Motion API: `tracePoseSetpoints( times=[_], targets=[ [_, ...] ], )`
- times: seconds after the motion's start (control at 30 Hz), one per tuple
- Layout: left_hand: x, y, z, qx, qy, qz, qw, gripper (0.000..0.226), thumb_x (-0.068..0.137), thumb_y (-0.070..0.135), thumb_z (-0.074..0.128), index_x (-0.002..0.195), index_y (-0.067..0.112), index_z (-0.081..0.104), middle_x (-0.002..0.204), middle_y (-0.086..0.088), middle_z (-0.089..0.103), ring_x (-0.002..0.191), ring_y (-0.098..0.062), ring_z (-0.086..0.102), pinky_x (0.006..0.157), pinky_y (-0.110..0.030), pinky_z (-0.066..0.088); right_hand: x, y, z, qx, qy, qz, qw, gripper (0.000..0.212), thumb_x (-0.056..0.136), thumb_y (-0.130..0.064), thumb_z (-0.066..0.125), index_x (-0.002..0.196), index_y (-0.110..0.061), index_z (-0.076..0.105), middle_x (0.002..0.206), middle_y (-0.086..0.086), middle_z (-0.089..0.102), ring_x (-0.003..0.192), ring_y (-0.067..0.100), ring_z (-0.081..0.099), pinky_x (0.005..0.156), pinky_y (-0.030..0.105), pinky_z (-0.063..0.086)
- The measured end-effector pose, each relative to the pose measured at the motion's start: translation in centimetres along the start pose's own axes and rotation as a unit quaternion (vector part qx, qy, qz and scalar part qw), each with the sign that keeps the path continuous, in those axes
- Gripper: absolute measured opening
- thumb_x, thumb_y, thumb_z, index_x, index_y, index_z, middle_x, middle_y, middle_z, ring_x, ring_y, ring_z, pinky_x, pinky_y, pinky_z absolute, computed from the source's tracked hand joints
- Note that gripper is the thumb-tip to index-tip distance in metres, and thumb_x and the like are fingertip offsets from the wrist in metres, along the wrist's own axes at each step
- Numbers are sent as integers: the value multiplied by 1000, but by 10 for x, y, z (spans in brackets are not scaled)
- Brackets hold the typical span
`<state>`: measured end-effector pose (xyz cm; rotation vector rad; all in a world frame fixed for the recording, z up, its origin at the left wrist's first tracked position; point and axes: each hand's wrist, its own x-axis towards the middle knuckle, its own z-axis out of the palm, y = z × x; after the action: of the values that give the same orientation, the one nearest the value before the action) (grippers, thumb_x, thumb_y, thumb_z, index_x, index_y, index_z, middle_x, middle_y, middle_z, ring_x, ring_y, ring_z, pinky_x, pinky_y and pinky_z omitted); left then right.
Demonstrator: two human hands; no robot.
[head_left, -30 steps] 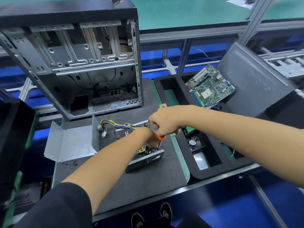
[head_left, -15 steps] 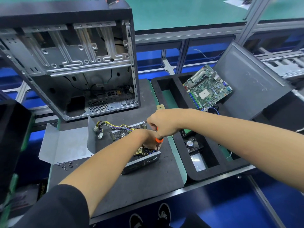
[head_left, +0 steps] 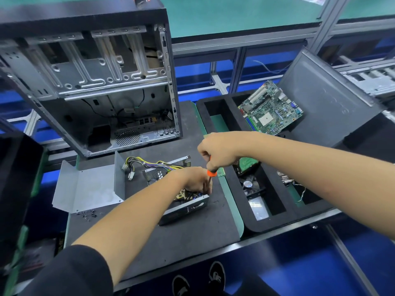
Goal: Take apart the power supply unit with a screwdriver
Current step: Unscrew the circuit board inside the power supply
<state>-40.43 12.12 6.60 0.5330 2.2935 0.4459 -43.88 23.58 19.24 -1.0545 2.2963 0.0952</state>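
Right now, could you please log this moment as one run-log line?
step: unscrewing power supply unit | right hand: grips screwdriver upright | left hand: on unit, grip unclear | cover: off, beside unit

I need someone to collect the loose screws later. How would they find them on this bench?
Start at the open computer case standing at the back left of the dark mat. In front of it lies a bent grey metal cover, left of the power supply unit. The screws are the cluster of tiny dark specks just off that cover's near edge.
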Motion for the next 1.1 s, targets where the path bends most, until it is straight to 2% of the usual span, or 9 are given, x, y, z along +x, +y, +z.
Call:
tracePoseSetpoints(
  times=[0.13, 0.27, 0.43, 0.5, 0.6, 0.73, 0.87, 1.0, 1.1],
  targets=[
    [-2, 0, 3, 15, 20, -16, 1000, 19, 84, 6, 62, 94, 19, 73, 98, 3, 69, 90, -14, 61, 79, -25, 48, -3, 6, -4, 12, 22, 12, 1000, 19, 81, -24, 68, 78, -14, 53, 72, 3, 57, 54, 24, 60, 34, 15, 32],
    [0, -2, 7, 37, 70, -21, 997, 9, 82, 12, 68, 87, 18, 72, 93, 1, 69, 86, -18, 62, 76, -30, 50, -2, 9, -2, 11, 22, 6, 1000, 18, 82, -26, 67, 80, -13, 54, 86, 10, 65, 68, 30, 67, 42, 21, 34],
    [-3, 0, 11, 5, 135, -45, 990, 10, 78, 9, 66, 81, 17, 69, 88, 0, 69, 80, -20, 62, 75, -32, 52, -2, 12, -7, 17, 28, 15, 999, 18, 82, -24, 67, 81, -10, 55, 71, 9, 64, 37, 14, 53, 30, 14, 29],
    [-3, 0, 9, -43, 177, -60, 981, 11, 79, 8, 65, 78, 18, 67, 88, -1, 69, 79, -20, 63, 77, -32, 52, -3, 13, -18, 2, 35, 16, 999, 19, 80, -25, 68, 86, -8, 61, 76, 11, 69, 53, 19, 62, 41, 18, 37],
    [-6, -1, 3, -102, 249, -96, 958, 16, 83, 8, 63, 75, 21, 64, 89, -4, 69, 86, -25, 63, 77, -31, 51, -5, 17, -44, -12, 42, 28, 999, 22, 79, -28, 72, 92, -11, 66, 80, 7, 71, 66, 22, 65, 49, 21, 40],
    [-18, -7, -7, -98, 367, -144, 914, 11, 88, 11, 57, 84, 17, 66, 90, -7, 69, 87, -29, 62, 76, -34, 50, -9, 21, -63, -16, 13, 87, 996, 24, 78, -17, 70, 97, -4, 66, 57, 0, 59, 49, 21, 61, 46, 21, 44],
    [-41, -15, -19, -64, 445, -133, 884, 11, 91, 11, 54, 92, 14, 65, 95, -3, 68, 92, -25, 58, 75, -36, 48, -4, 16, -55, -46, -32, 125, 991, 9, 74, -13, 66, 76, -5, 62, 48, 2, 56, 48, 26, 59, 45, 21, 44],
    [-86, -42, -29, -161, 524, -149, 823, 11, 90, 9, 58, 83, 13, 66, 78, 2, 63, 80, -20, 58, 73, -30, 46, 12, 9, -46, -25, 25, 106, 994, 14, 77, -10, 51, 64, -5, 54, 59, 10, 56, 54, 27, 55, 54, 27, 45],
    [-133, -73, -27, -159, 562, -188, 790, 10, 85, 6, 62, 81, 10, 70, 77, 1, 66, 75, -16, 58, 74, -25, 45, 33, -7, -39, 13, 75, 70, 995, 18, 79, -7, 43, 62, -6, 50, 62, 14, 55, 60, 29, 53, 52, 24, 42]
  ],
)
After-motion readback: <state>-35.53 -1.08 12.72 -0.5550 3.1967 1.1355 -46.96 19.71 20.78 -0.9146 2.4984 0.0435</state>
